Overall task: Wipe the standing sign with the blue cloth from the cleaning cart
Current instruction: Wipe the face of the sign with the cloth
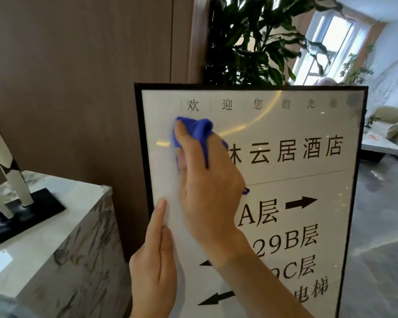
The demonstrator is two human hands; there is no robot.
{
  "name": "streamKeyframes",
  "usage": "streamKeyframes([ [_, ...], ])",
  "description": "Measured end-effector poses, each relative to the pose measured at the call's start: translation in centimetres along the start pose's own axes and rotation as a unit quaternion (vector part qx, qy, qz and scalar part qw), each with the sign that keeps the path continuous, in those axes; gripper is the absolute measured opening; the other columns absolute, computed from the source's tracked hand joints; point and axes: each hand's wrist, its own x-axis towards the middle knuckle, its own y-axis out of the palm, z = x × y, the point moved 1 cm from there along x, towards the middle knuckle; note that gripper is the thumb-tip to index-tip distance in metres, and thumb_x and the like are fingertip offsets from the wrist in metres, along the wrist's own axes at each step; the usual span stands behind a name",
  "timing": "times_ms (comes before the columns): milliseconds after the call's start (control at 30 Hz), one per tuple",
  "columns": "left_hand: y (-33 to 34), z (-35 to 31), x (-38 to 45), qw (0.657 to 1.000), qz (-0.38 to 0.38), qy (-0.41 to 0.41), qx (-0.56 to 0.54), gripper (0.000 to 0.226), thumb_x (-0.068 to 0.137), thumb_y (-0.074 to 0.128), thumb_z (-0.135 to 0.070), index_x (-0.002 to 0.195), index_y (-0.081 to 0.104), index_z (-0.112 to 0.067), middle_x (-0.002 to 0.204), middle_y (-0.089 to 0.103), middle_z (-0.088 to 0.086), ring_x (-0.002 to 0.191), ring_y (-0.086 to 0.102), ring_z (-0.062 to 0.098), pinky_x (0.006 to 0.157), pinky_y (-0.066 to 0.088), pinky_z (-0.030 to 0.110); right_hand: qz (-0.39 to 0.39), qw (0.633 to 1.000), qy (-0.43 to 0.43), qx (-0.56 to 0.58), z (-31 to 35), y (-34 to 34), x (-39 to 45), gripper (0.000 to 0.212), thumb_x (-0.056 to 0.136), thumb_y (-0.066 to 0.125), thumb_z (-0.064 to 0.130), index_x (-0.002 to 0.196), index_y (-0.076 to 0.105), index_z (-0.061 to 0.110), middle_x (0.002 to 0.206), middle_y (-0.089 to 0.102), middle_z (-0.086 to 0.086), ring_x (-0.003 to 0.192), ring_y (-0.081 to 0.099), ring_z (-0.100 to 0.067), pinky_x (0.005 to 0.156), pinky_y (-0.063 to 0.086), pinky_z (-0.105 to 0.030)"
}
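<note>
Marble block: pale grey-veined stone at the far left, its top glossy.
Ornament: pale slanted legs on a flat black base, standing on the marble block; its upper part runs out of view.
Wall panel: brown wood-look surface behind the marble block, reaching to the sign's left edge.
Left hand: comes up from the bottom edge, fingers straight and together, thumb laid alongside, resting against the sign's left border; whether any finger wraps behind the frame cannot be told, and it holds nothing that can be seen.
Sign: black-framed white board with a shiny face, black Chinese lettering, "A", "29B" and "C" lines, and arrows pointing right and left; it stands upright in the middle of the view, just right of the wall panel.
Cloth: bright blue, bunched, pressed on the sign's upper left area below the top line of lettering; a small blue corner shows under the heel of the hand.
Right hand: reaches in from the lower right across the sign, fingers bent over the cloth and gripping it against the glass.
Plant: dark green leaves rising behind the sign's top edge.
Window: bright, at the back right beyond the plant.
Floor: glossy grey, right of the sign.
Low table: white, far right, near pale seating.
</note>
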Motion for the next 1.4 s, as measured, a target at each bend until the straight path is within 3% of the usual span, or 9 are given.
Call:
streamKeyframes([
  [200, -0.3, -0.5, 0.2, 0.998, 0.038, 0.029, -0.038, 0.051, 0.100, 0.034, -0.038, 0.141, 0.026, -0.068, 0.116, 0.059, -0.045, 0.093, 0.067, -0.012, 0.075, 0.050, 0.003, 0.081, 0.991, -0.098, 0.035, 1.2, -0.5, -4.0, 0.048, 0.100, 0.062, 0.031, 0.143, 0.043, 0.018, 0.100, 0.067, -0.004, 0.080, 0.061, -0.014, 0.067, 0.057, -0.031],
  [300, -0.3, -0.4, 0.4, 0.999, 0.032, 0.027, -0.033, 0.049, 0.099, 0.033, -0.042, 0.139, 0.027, -0.070, 0.119, 0.066, -0.029, 0.093, 0.068, -0.009, 0.078, 0.050, 0.005, 0.064, 0.987, -0.136, 0.046, 0.2, -0.8, -3.4, 0.042, 0.101, 0.062, 0.028, 0.140, 0.053, 0.018, 0.093, 0.067, -0.003, 0.074, 0.058, -0.013, 0.062, 0.054, -0.028],
  [400, -0.2, -0.6, 0.6, 0.999, 0.023, 0.025, -0.028, 0.045, 0.099, 0.033, -0.046, 0.135, 0.029, -0.074, 0.108, 0.061, -0.045, 0.085, 0.063, -0.019, 0.071, 0.042, -0.006, 0.033, 0.984, -0.172, -0.004, -2.7, -1.5, -2.0, 0.039, 0.097, 0.068, 0.024, 0.135, 0.060, 0.020, 0.083, 0.065, -0.005, 0.062, 0.053, -0.016, 0.052, 0.046, -0.029],
  [533, -0.1, -0.9, 0.8, 0.998, 0.023, 0.034, -0.051, 0.038, 0.100, 0.024, -0.063, 0.137, 0.027, -0.071, 0.100, 0.064, -0.042, 0.071, 0.064, -0.014, 0.060, 0.042, -0.006, 0.031, 0.999, 0.015, -0.028, -10.5, -2.9, 0.3, 0.043, 0.105, 0.035, 0.052, 0.130, 0.058, 0.026, 0.096, 0.058, 0.015, 0.067, 0.048, -0.012, 0.057, 0.032, -0.019],
  [633, 0.1, -0.5, 0.7, 0.998, 0.025, 0.034, -0.044, 0.042, 0.102, 0.030, -0.050, 0.138, 0.026, -0.071, 0.086, 0.065, -0.034, 0.056, 0.061, -0.005, 0.050, 0.039, -0.003, -0.006, 0.992, 0.115, -0.046, -17.4, -4.4, 0.1, 0.035, 0.108, 0.034, 0.041, 0.136, 0.048, 0.025, 0.124, 0.053, -0.011, 0.085, 0.051, -0.018, 0.070, 0.036, -0.024],
  [833, 0.3, -0.3, 1.3, 0.998, 0.028, 0.051, -0.036, 0.040, 0.103, 0.028, -0.052, 0.139, 0.026, -0.069, 0.073, 0.060, -0.033, 0.051, 0.053, -0.010, 0.047, 0.032, -0.004, -0.082, 0.946, 0.310, -0.048, -24.8, -5.8, -4.1, 0.033, 0.108, 0.032, 0.042, 0.134, 0.046, 0.027, 0.134, 0.052, -0.009, 0.112, 0.052, -0.017, 0.088, 0.036, -0.021],
  [1033, 0.2, -0.2, 0.6, 0.998, 0.015, 0.057, -0.036, 0.039, 0.103, 0.024, -0.057, 0.141, 0.029, -0.066, 0.075, 0.059, -0.032, 0.054, 0.053, -0.012, 0.051, 0.033, -0.005, -0.114, 0.931, 0.346, -0.032, -23.8, -6.0, -7.2, 0.038, 0.108, 0.031, 0.043, 0.132, 0.048, 0.018, 0.125, 0.055, -0.010, 0.103, 0.054, -0.016, 0.081, 0.032, 0.003],
  [1233, 0.1, 0.1, -0.1, 0.999, 0.006, 0.052, 0.009, 0.051, 0.100, 0.030, -0.036, 0.138, 0.027, -0.070, 0.074, 0.060, -0.026, 0.051, 0.051, -0.008, 0.048, 0.033, -0.003, -0.087, 0.936, 0.340, -0.003, -16.7, -5.7, -8.0, 0.032, 0.108, 0.036, 0.030, 0.133, 0.049, 0.015, 0.121, 0.056, -0.012, 0.094, 0.047, -0.002, 0.077, 0.037, -0.008],
  [1400, 0.1, 0.1, -0.2, 0.999, 0.007, 0.042, 0.012, 0.048, 0.099, 0.029, -0.042, 0.133, 0.026, -0.075, 0.076, 0.063, -0.026, 0.052, 0.054, -0.004, 0.046, 0.034, -0.001, 0.013, 0.971, 0.238, 0.034, -7.8, -4.0, -10.9, 0.032, 0.103, 0.034, 0.055, 0.117, 0.058, 0.041, 0.097, 0.046, 0.031, 0.072, 0.050, 0.004, 0.053, 0.041, -0.006],
])
